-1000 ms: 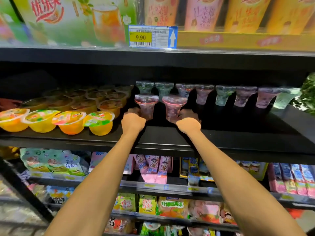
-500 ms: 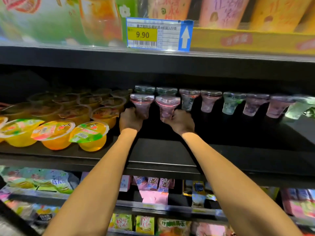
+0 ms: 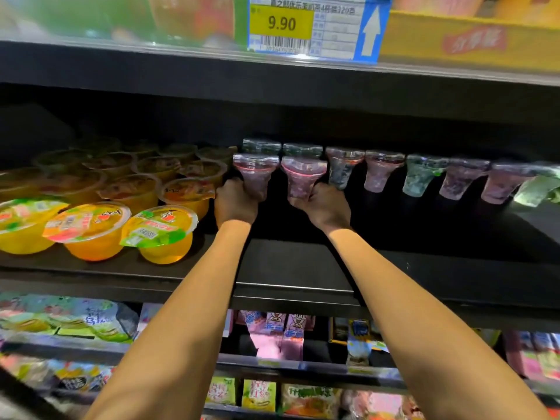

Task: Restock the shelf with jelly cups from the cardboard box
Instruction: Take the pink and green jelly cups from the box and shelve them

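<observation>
I have both arms stretched into the black metal shelf (image 3: 291, 268), each hand wrapped around one cup. My left hand (image 3: 235, 204) is clamped on the narrow base of a clear flared plastic jelly cup with dark red filling (image 3: 255, 174); my right hand (image 3: 325, 207) grips the base of a second clear flared jelly cup with pinkish filling (image 3: 303, 178). The two hands are apart, with a gap of bare shelf between them, and the two cups stand upright side by side, lids up. Whether their bases touch the shelf I cannot tell, as my fingers hide them.

Just behind these, at the far side of the shelf, two greenish cups (image 3: 281, 148) of the same shape show only their tops. To the right, a row of purple and green flared jelly cups (image 3: 424, 177) runs along the back toward the right edge.

To the left sit wide round tubs of yellow and orange jelly with printed film lids (image 3: 88, 228), several rows deep, the nearest tub just beside my left hand.

On the shelf edge above hangs a yellow and white price tag reading 9.90 with a blue arrow (image 3: 312, 25).
</observation>
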